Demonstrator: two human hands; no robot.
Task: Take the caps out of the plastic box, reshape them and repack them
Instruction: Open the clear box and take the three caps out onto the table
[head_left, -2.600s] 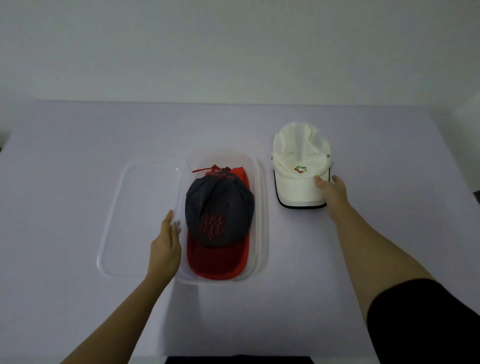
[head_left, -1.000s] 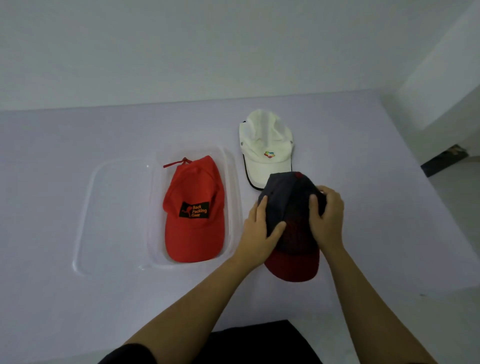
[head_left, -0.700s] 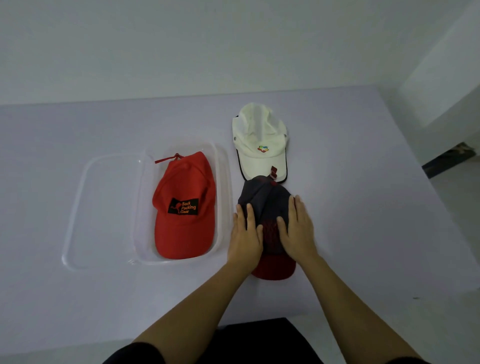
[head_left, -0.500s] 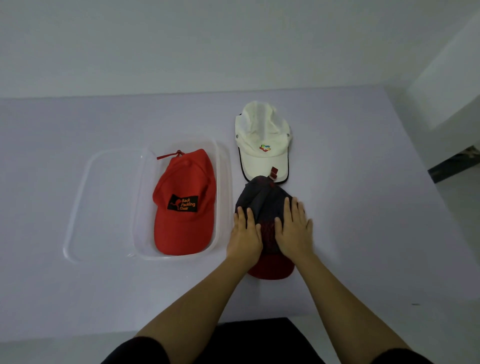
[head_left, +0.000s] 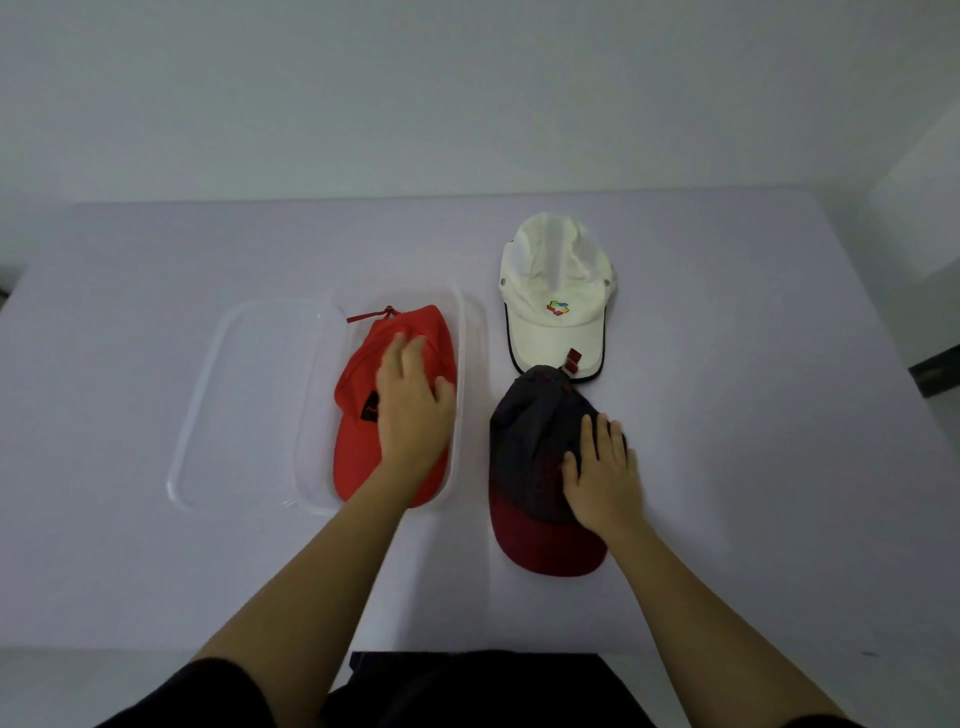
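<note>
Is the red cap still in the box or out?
In. The red cap lies inside the clear box, with the left hand resting on it.

The box is clear, shiny plastic, and so is its lid. The red cap, white cap and dark cap are soft, dull cloth. The table looks smooth and matt.

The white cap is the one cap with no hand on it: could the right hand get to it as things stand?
Probably yes. The right hand rests on the dark cap, and the white cap lies uncovered just beyond it, with nothing between.
</note>
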